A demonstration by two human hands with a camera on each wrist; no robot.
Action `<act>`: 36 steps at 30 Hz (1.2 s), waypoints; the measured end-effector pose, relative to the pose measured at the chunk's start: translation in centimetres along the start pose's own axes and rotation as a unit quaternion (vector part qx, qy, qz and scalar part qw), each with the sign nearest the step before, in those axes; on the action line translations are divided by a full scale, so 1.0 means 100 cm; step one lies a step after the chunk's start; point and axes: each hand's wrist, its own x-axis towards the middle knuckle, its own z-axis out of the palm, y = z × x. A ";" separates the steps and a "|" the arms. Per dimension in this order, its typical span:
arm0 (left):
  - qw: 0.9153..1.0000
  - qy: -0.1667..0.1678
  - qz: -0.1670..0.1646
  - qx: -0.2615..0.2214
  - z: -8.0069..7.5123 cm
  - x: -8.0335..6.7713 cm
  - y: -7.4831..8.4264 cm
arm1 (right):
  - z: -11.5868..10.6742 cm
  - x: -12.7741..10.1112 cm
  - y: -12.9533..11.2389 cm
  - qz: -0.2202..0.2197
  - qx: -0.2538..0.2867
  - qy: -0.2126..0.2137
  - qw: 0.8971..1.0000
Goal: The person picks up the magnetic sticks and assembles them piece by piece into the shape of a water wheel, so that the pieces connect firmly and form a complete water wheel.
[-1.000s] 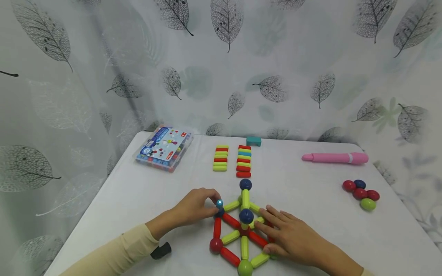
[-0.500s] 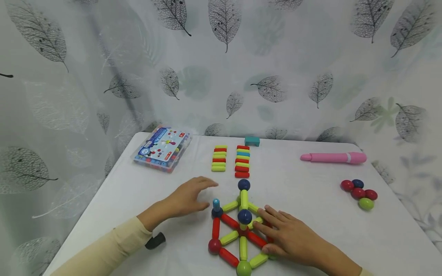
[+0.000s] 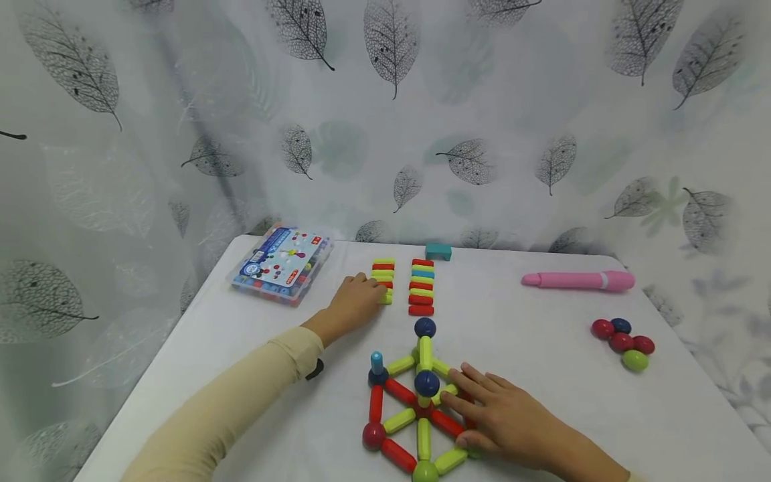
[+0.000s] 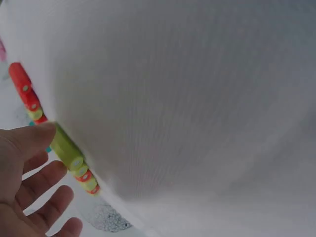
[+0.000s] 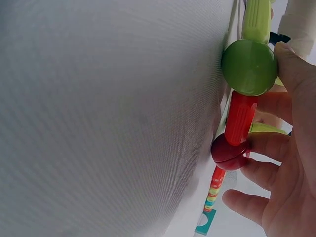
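Observation:
My left hand [image 3: 357, 301] reaches to the left column of magnetic rods. In the left wrist view its thumb and forefinger lie either side of a yellow-green rod [image 4: 66, 147], the fingers apart; whether they touch it is unclear. My right hand [image 3: 508, 418] rests on the right side of a ball-and-rod frame [image 3: 399, 454]. Its thumb is against a green ball [image 5: 249, 66], and other fingertips reach a dark red ball [image 5: 229, 152] joined by a red rod [image 5: 241, 117]. A light blue rod [image 3: 377, 363] stands upright on a dark blue ball [image 3: 377, 377] of the frame.
Right of the left hand lies a second rod column [image 3: 421, 300]. A teal block [image 3: 438, 252], a boxed set [image 3: 282, 262], a pink pen-like stick [image 3: 578, 280] and several loose balls [image 3: 622, 343] lie further off. A black piece [image 3: 315, 369] shows beside the left sleeve.
The left hand has let go of the light blue rod, which stays upright on its ball, and has moved away to the left rod column. The right hand stays on the frame.

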 end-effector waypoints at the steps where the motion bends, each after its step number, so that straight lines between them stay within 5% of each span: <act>1: 1.000 -0.001 0.006 0.005 0.002 0.001 0.001 | 0.000 0.000 0.000 0.001 -0.001 -0.002 1.000; 8: 0.999 0.012 0.017 0.049 0.005 0.005 0.007 | 0.002 -0.001 0.001 0.002 -0.010 -0.002 1.000; 23: 0.998 0.001 0.024 0.051 0.002 -0.003 0.007 | 0.005 0.000 0.002 -0.003 -0.012 0.009 1.000; 30: 0.996 0.071 0.058 -0.001 -0.017 -0.029 0.002 | 0.006 0.001 0.001 -0.005 -0.015 0.017 1.000; 36: 0.980 0.143 0.124 -0.056 -0.049 -0.065 0.006 | 0.006 0.000 0.001 -0.001 -0.016 0.017 1.000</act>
